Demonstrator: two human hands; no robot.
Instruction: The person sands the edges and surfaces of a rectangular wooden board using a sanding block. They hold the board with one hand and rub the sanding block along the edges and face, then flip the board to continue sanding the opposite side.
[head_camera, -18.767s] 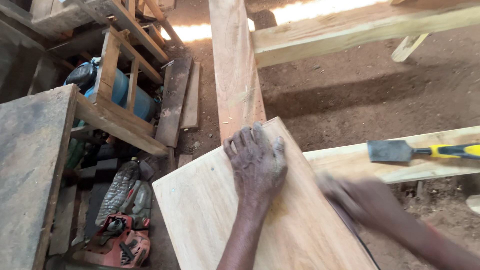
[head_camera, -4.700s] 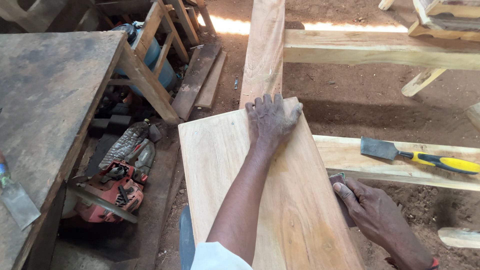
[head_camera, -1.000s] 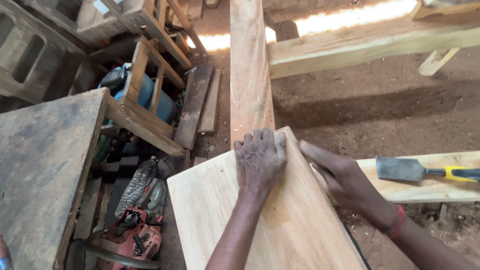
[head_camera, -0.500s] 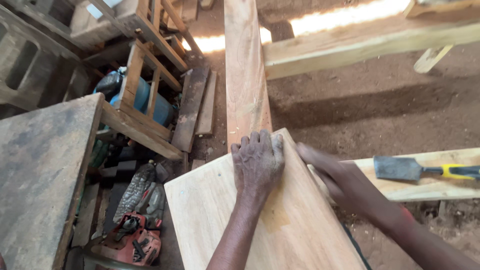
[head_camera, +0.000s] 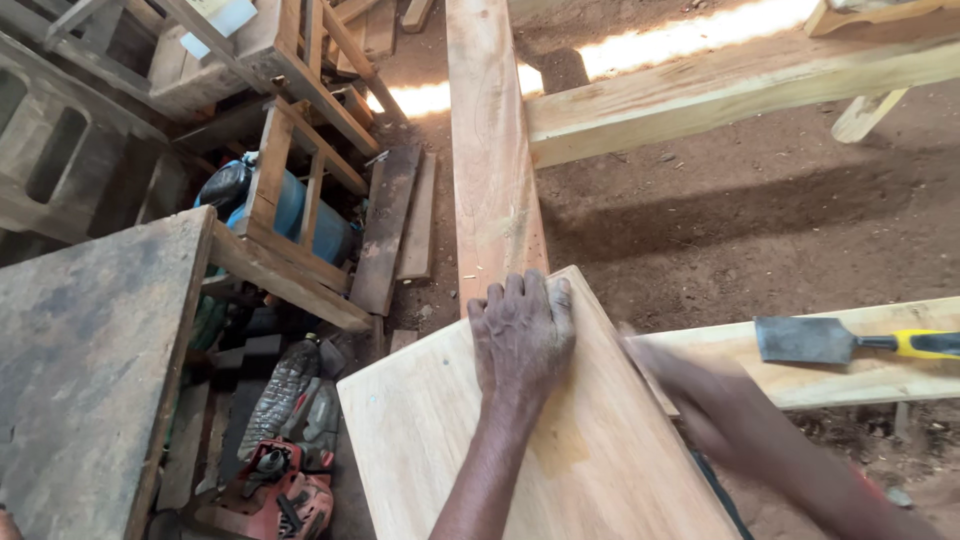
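I am pressing my left hand (head_camera: 522, 335) flat on the pale wooden board (head_camera: 520, 440) that is filling the lower middle of the frame, my fingers (head_camera: 515, 295) lying together and stretched toward its far edge, clamped on nothing. My right hand (head_camera: 700, 395) is sitting at the board's right edge, lower right of the frame (it is blurred, so I cannot tell whether those fingers are apart or closed, or whether they are holding anything). Just beyond the board's far corner a long plank (head_camera: 490, 150) is running up the centre of the frame. On the right, a chisel (head_camera: 850, 342) with a yellow and black handle is lying on a light beam (head_camera: 850, 365), apart from my right hand. At the left, a dark, worn bench (head_camera: 85, 360) is standing, and below it, lower left, a red power tool (head_camera: 275, 495) is lying on the floor beside a blue drum (head_camera: 300, 215).
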